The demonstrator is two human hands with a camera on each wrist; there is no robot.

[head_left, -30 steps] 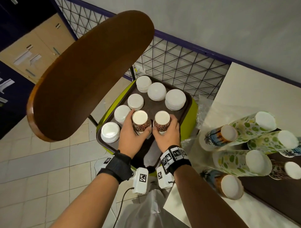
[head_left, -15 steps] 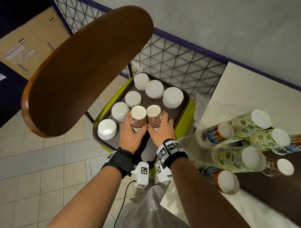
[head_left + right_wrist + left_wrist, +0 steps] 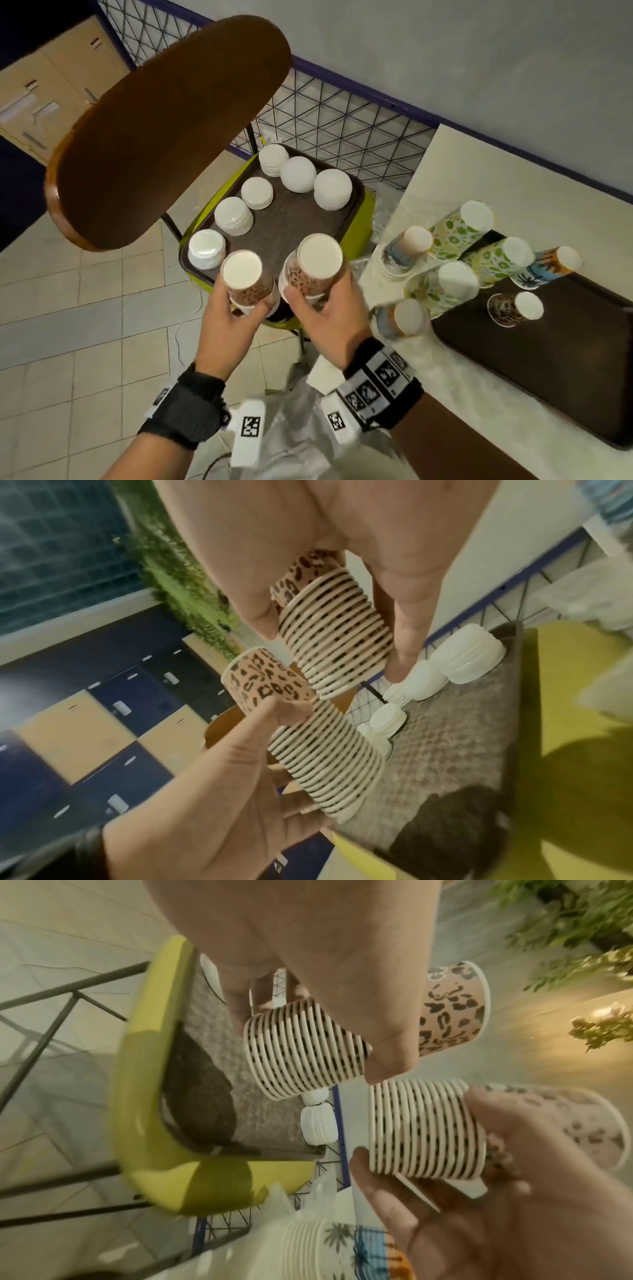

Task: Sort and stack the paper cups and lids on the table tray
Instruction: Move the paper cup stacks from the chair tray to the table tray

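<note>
Our left hand (image 3: 226, 318) and right hand (image 3: 329, 308) each clamp fingers around a leopard cup stack (image 3: 245, 277), side by side. Both stacks have lifted off the lid tray (image 3: 352, 202) toward 6 o'clock.

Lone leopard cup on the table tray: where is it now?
Head view, far right: the lone leopard cup stands upside down on the dark table tray, just right of the green leaf-print cup stack.
</note>
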